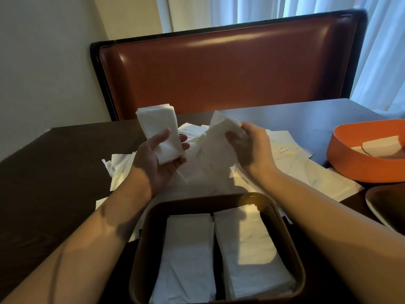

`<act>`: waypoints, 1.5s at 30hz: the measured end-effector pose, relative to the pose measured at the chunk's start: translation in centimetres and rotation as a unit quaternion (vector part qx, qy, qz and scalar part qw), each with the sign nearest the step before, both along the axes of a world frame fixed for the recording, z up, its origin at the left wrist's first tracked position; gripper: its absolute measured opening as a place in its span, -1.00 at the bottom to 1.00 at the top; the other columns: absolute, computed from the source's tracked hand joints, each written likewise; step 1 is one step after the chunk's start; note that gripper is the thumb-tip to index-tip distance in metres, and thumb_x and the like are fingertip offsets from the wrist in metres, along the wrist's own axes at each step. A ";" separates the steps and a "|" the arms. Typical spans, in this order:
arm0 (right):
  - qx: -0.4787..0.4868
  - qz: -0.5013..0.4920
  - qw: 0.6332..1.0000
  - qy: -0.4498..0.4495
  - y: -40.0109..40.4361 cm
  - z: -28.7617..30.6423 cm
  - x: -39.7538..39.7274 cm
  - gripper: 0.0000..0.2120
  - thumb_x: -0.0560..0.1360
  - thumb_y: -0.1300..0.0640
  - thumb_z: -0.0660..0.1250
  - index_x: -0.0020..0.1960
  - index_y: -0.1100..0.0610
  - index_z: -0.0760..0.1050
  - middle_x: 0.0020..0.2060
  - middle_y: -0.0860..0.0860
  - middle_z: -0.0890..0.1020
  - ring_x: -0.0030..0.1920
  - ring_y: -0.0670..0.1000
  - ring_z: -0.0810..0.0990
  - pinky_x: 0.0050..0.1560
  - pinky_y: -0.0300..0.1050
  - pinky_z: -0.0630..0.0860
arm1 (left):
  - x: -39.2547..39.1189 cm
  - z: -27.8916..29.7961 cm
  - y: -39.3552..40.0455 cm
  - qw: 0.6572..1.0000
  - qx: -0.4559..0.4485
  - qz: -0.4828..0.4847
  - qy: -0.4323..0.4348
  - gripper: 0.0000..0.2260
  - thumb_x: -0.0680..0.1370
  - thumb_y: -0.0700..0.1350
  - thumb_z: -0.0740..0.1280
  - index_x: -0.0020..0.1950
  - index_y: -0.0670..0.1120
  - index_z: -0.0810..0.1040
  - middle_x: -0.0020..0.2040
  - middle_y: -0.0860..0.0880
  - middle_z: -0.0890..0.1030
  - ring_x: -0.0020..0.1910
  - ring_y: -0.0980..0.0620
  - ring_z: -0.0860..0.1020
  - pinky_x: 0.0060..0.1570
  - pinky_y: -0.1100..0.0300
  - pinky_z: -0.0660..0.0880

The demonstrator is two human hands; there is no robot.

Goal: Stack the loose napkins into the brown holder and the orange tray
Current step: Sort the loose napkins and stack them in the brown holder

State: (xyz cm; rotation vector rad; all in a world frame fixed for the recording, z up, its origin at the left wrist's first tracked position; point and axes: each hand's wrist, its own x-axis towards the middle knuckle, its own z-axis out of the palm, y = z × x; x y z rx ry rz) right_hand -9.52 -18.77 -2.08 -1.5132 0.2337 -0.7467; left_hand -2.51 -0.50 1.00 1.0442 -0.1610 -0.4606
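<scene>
A folded stack of napkins [161, 133] stands gripped in the left hand [158, 159], a single unfolded napkin [215, 137] is pinched by the right hand [249, 145], loose napkins [295, 159] lie beneath both, the brown holder [217, 249] sits below the wrists, and the orange tray [359, 163] lies right of the right hand.

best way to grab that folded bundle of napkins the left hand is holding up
Grip the folded bundle across its free upper half, thumb on one broad face and fingers on the other, coming from above. It stands nearly upright, and the left hand covers only its lower end.
</scene>
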 end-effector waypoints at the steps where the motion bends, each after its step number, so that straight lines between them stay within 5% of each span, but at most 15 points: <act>1: -0.039 -0.023 0.999 0.015 -0.2 0.2 0.0 -0.92 0.60 0.25 0.30 0.00 0.20 0.58 -0.15 0.02 0.62 -0.11 -0.08 0.59 -0.08 -0.19 0.61 | 0.0 0.0 0.0 1.000 0.000 0.001 -0.003 -0.85 0.57 -0.11 0.29 0.10 -0.14 0.50 -0.18 -0.13 0.68 -0.16 -0.08 0.61 -0.29 0.14 0.48; 3: -0.128 -0.071 0.989 0.035 -0.6 0.5 0.0 -0.95 0.57 0.18 0.37 0.02 0.14 0.57 -0.12 -0.02 0.61 -0.11 -0.09 0.59 -0.14 -0.23 0.58 | 0.0 0.0 0.0 1.000 0.001 0.001 -0.006 -0.86 0.58 -0.11 0.29 0.09 -0.14 0.51 -0.17 -0.13 0.68 -0.15 -0.08 0.60 -0.28 0.14 0.48; 11: -0.159 -0.066 0.985 0.011 -1.5 2.1 -0.9 -0.87 0.55 0.09 0.39 0.03 0.13 0.54 -0.12 -0.12 0.58 -0.09 -0.07 0.56 -0.21 -0.35 0.54 | 0.3 -0.3 0.1 1.000 0.013 -0.012 -0.021 -0.79 0.57 -0.10 0.29 0.17 -0.13 0.48 -0.13 -0.13 0.68 -0.16 -0.07 0.63 -0.31 0.15 0.52; 16: -0.072 -0.032 0.997 -0.020 -1.3 3.2 -1.3 -0.90 0.55 0.04 0.39 0.04 0.03 0.56 -0.10 -0.14 0.62 -0.05 -0.08 0.60 -0.14 -0.34 0.58 | 0.3 -0.3 0.2 0.999 0.020 -0.017 -0.025 -0.76 0.57 -0.09 0.29 0.21 -0.12 0.46 -0.12 -0.14 0.69 -0.16 -0.06 0.65 -0.28 0.13 0.54; 21: 0.060 0.086 0.994 -0.015 -1.4 4.0 -2.0 -0.82 0.57 0.09 0.33 0.09 0.16 0.61 0.01 0.03 0.64 0.08 0.07 0.56 0.01 -0.08 0.57 | -0.1 -0.4 -0.1 0.996 0.026 -0.054 -0.066 -0.74 0.54 -0.03 0.29 0.20 -0.07 0.44 -0.14 -0.12 0.71 -0.11 -0.07 0.65 -0.19 0.04 0.55; 27: 0.190 0.322 0.927 -0.005 -0.9 4.8 -3.0 -0.76 0.55 0.13 0.27 0.17 0.17 0.54 -0.06 0.08 0.67 -0.11 0.02 0.68 -0.12 -0.12 0.66 | -0.3 -0.4 -0.2 0.995 0.029 -0.077 -0.062 -0.81 0.59 -0.02 0.24 0.12 -0.08 0.50 -0.26 -0.07 0.69 -0.24 -0.03 0.63 -0.22 0.07 0.49; 32: 0.105 0.265 0.959 0.007 -0.2 4.1 -2.6 -0.74 0.51 0.17 0.35 0.19 0.19 0.54 0.01 0.09 0.67 0.01 0.06 0.66 -0.03 -0.07 0.65 | -0.4 -0.6 -0.6 0.996 0.032 -0.083 -0.021 -0.72 0.51 0.04 0.32 0.13 -0.08 0.55 -0.10 -0.10 0.71 0.01 -0.15 0.61 0.29 -0.22 0.42; 36: 0.041 0.210 0.977 0.004 0.4 3.8 -2.4 -0.77 0.57 0.18 0.32 0.21 0.20 0.54 -0.03 0.04 0.67 -0.01 0.04 0.66 -0.05 -0.10 0.62 | -0.4 -0.6 -0.6 0.994 0.035 -0.101 0.008 -0.76 0.57 0.04 0.28 0.10 -0.09 0.56 -0.12 -0.10 0.71 0.00 -0.14 0.61 0.32 -0.23 0.40; 39: 0.137 0.269 0.953 -0.028 0.2 4.4 -2.7 -0.76 0.53 0.17 0.32 0.19 0.15 0.56 0.00 0.06 0.67 -0.04 0.03 0.66 -0.04 -0.07 0.66 | -0.4 -0.6 -0.5 0.994 0.035 -0.107 -0.002 -0.60 0.44 0.07 0.35 0.20 -0.10 0.54 0.00 -0.13 0.68 0.05 -0.18 0.60 0.39 -0.34 0.26; 42: 0.208 0.345 0.914 -0.047 0.0 5.1 -3.1 -0.76 0.46 0.17 0.32 0.11 0.10 0.60 -0.05 0.09 0.68 -0.13 0.02 0.67 -0.09 -0.08 0.65 | -0.4 -0.4 -0.4 0.993 0.039 -0.111 0.002 -0.48 0.41 0.08 0.36 0.31 -0.11 0.51 0.12 -0.17 0.66 0.06 -0.17 0.64 0.31 -0.31 0.39; 45: 0.136 0.289 0.947 -0.039 0.3 4.6 -2.8 -0.73 0.48 0.18 0.34 0.17 0.20 0.54 -0.03 0.09 0.67 -0.06 0.06 0.66 -0.06 -0.05 0.65 | -0.6 -0.5 -0.5 0.991 0.050 -0.124 0.009 -0.53 0.44 0.08 0.34 0.28 -0.14 0.53 0.10 -0.18 0.68 0.02 -0.14 0.66 0.00 -0.11 0.61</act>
